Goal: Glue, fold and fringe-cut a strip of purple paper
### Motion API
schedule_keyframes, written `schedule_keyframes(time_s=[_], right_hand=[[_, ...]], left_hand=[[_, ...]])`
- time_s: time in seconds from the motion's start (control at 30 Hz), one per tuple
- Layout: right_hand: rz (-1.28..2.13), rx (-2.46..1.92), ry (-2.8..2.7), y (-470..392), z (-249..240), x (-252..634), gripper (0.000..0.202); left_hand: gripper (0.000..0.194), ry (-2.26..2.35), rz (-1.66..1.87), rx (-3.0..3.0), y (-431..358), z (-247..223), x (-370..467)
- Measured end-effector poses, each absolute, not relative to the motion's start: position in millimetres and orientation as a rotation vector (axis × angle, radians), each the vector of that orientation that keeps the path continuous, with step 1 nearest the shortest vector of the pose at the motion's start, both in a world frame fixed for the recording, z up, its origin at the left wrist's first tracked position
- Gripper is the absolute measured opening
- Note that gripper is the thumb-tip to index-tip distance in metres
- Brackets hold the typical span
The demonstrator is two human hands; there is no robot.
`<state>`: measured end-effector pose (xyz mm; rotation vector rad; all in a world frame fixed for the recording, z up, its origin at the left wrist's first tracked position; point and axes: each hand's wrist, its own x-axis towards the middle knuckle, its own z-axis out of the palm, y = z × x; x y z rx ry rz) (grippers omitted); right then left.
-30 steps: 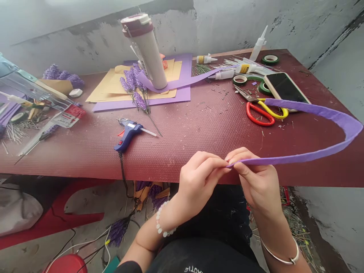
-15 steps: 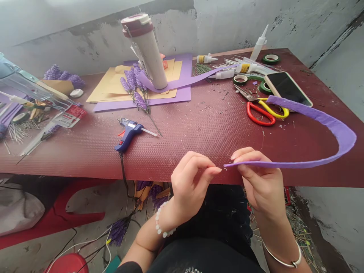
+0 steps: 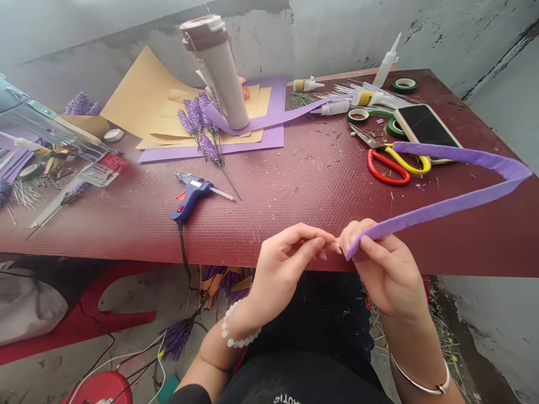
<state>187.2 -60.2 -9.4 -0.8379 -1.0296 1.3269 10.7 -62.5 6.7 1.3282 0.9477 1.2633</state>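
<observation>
My right hand [image 3: 387,269] pinches one end of a long purple strip [image 3: 442,212] between thumb and fingers. It looks like paper or felt. From there the strip runs right, folds back near the table's right side, and its far end lies by the scissors [image 3: 389,160] with one red and one yellow handle. My left hand [image 3: 290,264] is closed in a pinch, its fingertips meeting those of my right hand just left of the strip's end. Whatever its fingers hold, if anything, is too small to make out.
A blue glue gun [image 3: 192,196] lies left of my hands. Behind it, a tumbler [image 3: 219,73] stands on tan and purple sheets beside lavender-like flowers [image 3: 196,120]. A phone [image 3: 427,129], green tape rolls [image 3: 405,85] and glue bottles [image 3: 332,108] sit at the right.
My left hand has moved right until its fingertips meet my right hand's. The strip's held end has tilted down and its loop has sharpened. At the back left, a tan sheet now stands raised.
</observation>
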Motion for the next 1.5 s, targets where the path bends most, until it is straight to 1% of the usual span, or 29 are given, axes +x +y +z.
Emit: schedule_keyframes(time_s=[0.13, 0.53, 0.77, 0.87, 0.97, 1.03, 1.5], right_hand=[[1.353, -0.880, -0.989, -58.6, -9.2, 187.1, 0.035], [1.368, -0.917, -0.964, -57.5, -11.0, 186.6, 0.035], [1.385, -0.917, -0.928, -58.3, -11.3, 185.7, 0.035], [1.388, -0.927, -0.932, -58.1, -12.6, 186.0, 0.035], [1.386, -0.931, -0.952, -57.8, -13.3, 187.2, 0.036], [1.383, -0.928, -0.962, -57.6, -13.4, 187.8, 0.036], [1.376, -0.943, -0.938, -58.0, -12.5, 185.0, 0.034]], left_hand=[[0.012, 0.905, 1.236, 1.187, -60.4, 4.3, 11.6], [0.003, 1.013, 1.204, 1.182, -61.8, 6.9, 13.8], [0.008, 0.970, 1.229, 1.138, -62.3, 7.7, 13.4], [0.001, 0.906, 1.262, 1.136, -61.1, 5.9, 13.7], [0.012, 0.928, 1.270, 1.163, -60.1, 3.9, 13.9], [0.015, 0.978, 1.256, 1.180, -59.7, 2.9, 13.8], [0.011, 0.956, 1.297, 1.194, -60.6, 5.5, 14.2]])
